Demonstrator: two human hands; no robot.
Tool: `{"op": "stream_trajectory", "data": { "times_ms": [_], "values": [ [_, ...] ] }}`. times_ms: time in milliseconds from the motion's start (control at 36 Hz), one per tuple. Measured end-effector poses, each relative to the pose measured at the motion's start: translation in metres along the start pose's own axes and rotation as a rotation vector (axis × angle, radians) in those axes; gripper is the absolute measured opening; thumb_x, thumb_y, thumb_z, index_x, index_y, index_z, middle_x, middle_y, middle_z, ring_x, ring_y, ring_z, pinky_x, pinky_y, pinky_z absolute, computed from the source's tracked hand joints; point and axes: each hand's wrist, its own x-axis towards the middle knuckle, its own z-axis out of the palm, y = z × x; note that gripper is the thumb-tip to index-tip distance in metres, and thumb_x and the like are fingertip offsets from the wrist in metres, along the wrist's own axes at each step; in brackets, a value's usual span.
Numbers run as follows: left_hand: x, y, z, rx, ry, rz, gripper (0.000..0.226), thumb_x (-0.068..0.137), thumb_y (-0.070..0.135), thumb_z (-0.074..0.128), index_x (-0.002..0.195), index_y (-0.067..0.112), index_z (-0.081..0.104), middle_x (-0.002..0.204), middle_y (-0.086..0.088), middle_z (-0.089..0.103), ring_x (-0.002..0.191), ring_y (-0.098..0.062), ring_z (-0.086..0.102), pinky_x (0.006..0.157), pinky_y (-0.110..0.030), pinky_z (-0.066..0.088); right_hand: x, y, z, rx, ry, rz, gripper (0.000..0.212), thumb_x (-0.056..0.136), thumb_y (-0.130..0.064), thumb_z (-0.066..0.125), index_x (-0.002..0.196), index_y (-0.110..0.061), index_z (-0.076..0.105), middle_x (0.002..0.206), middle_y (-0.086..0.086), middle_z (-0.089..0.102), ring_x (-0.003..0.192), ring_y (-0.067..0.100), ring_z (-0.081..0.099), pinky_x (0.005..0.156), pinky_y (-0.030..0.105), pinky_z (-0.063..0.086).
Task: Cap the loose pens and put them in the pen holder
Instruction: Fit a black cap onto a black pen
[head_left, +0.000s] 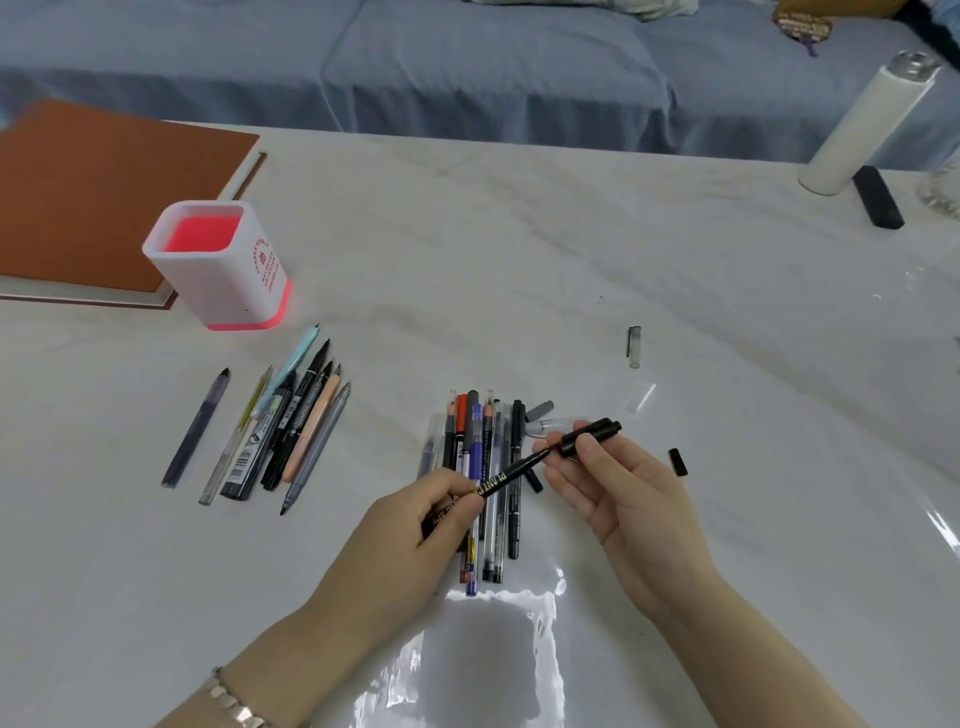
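step in hand: capping one black pen. left hand has its grip curled round the lower barrel, tip pointing up and right. right hand pinches the black cap between thumb and fingertips, open end facing the tip. tip and cap mouth are just about meeting; hard to tell from this angle whether the tip is already inside.

to do it well: keep barrel and cap on one line, slide the cap straight on, no sideways tilt or the tip could scrape the rim. probably push until it seats, since a half-seated cap may drop off in the holder. left grip sits low on the barrel, so steadying nearer the tip could help the aim.

pen holder stands upright well off to the left on the surface, no pens visible inside. the capped pen will need a long carry left. more pens wait in a bunch under the hands and a second row near the holder. spare caps lie to the right.
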Motion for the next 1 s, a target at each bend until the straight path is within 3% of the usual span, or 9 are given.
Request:
{"op": "stream_trajectory", "data": {
  "times_ms": [333,500,639,806,889,944,1000],
  "values": [
    [0.001,0.002,-0.001,0.065,0.001,0.067,0.013,0.089,0.031,0.05,0.081,0.028,0.059,0.064,0.006,0.054,0.052,-0.006,0.044,0.051,-0.017,0.033,-0.007,0.006,0.008,-0.073,-0.065,0.034,0.013,0.085,-0.002,0.052,0.084,-0.005,0.065,0.079,0.008,0.073,0.075,0.015,0.07,0.074,0.022,0.057],
    [0.003,0.002,0.001,0.046,-0.036,0.087,0.021,0.093,0.034,0.044,0.079,0.024,0.058,0.058,0.004,0.047,0.053,-0.006,0.039,0.053,-0.019,0.031,-0.009,0.008,0.01,-0.117,-0.07,-0.032,0.013,0.082,-0.001,0.054,0.081,-0.007,0.065,0.078,0.009,0.074,0.076,0.015,0.07,0.076,0.022,0.057],
    [0.006,0.006,0.005,0.056,-0.08,0.063,0.025,0.094,0.031,0.04,0.073,0.026,0.053,0.056,0.005,0.043,0.053,-0.007,0.038,0.053,-0.022,0.029,-0.011,0.004,0.005,-0.147,-0.086,-0.041,0.013,0.083,0.0,0.053,0.082,-0.005,0.064,0.077,0.008,0.074,0.074,0.013,0.07,0.07,0.018,0.056],
    [0.015,0.015,0.011,0.355,-0.017,0.061,0.03,0.096,0.038,0.026,0.075,0.022,0.04,0.057,0.004,0.044,0.052,-0.011,0.04,0.049,-0.022,0.028,0.005,-0.017,-0.018,-0.087,0.145,-0.118,0.012,0.089,-0.002,0.049,0.091,-0.005,0.061,0.072,-0.001,0.073,0.075,0.011,0.07,0.072,0.018,0.057],
    [0.025,0.016,0.014,0.542,0.111,0.015,0.03,0.093,0.048,0.03,0.085,0.02,0.037,0.064,0.007,0.046,0.055,-0.01,0.043,0.047,-0.023,0.03,0.019,-0.03,-0.044,-0.495,0.27,-0.17,0.01,0.088,-0.007,0.055,0.094,-0.009,0.062,0.07,-0.003,0.072,0.072,0.012,0.067,0.072,0.026,0.053],
    [0.032,0.017,0.019,0.668,0.159,-0.022,0.043,0.085,0.06,0.039,0.091,0.018,0.035,0.073,0.006,0.046,0.065,-0.013,0.045,0.052,-0.025,0.034,0.026,-0.032,-0.057,-0.813,0.324,-0.206,0.016,0.085,-0.012,0.058,0.102,-0.012,0.06,0.074,0.002,0.07,0.072,0.017,0.062,0.069,0.029,0.047],
    [0.04,0.016,0.027,0.799,0.173,-0.058,0.059,0.077,0.069,0.044,0.098,0.014,0.036,0.084,0.004,0.04,0.079,-0.015,0.04,0.063,-0.023,0.036,0.03,-0.031,-0.063,-1.032,0.32,-0.253,0.023,0.085,-0.016,0.06,0.108,-0.017,0.055,0.074,0.002,0.066,0.069,0.015,0.058,0.06,0.021,0.042]
  ]
}}
